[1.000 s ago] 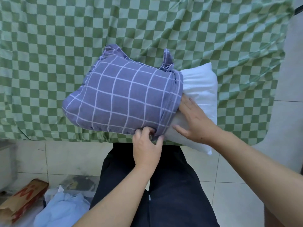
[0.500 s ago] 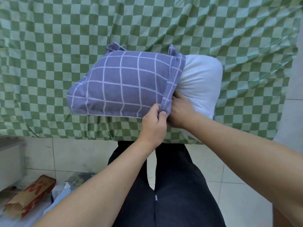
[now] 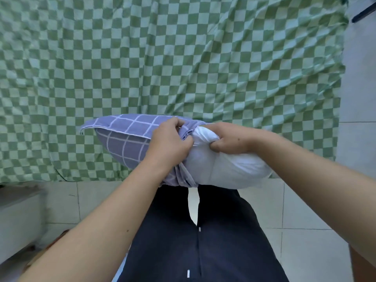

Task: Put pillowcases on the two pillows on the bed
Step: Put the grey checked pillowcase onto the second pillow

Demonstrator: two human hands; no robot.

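A white pillow [image 3: 227, 169] is half inside a purple pillowcase with a white grid [image 3: 126, 145]. Both are lifted at the near edge of the bed, in front of my legs. My left hand [image 3: 168, 143] grips the bunched open hem of the pillowcase where it meets the pillow. My right hand [image 3: 230, 137] grips the bare white end of the pillow, thumb dug into it. The pillow's right part sticks out uncovered. No second pillow is in view.
The bed, spread with a green checked sheet [image 3: 183, 58], fills the upper view; its near edge runs along the tiled floor [image 3: 305, 210]. A pale low cabinet [image 3: 18, 216] stands at the left. A dark bar [image 3: 364, 13] shows at the top right.
The pillow has come up off the sheet and toward me. My left hand shifted up to the top of the hem, and my right hand went from pressing to gripping the white end.
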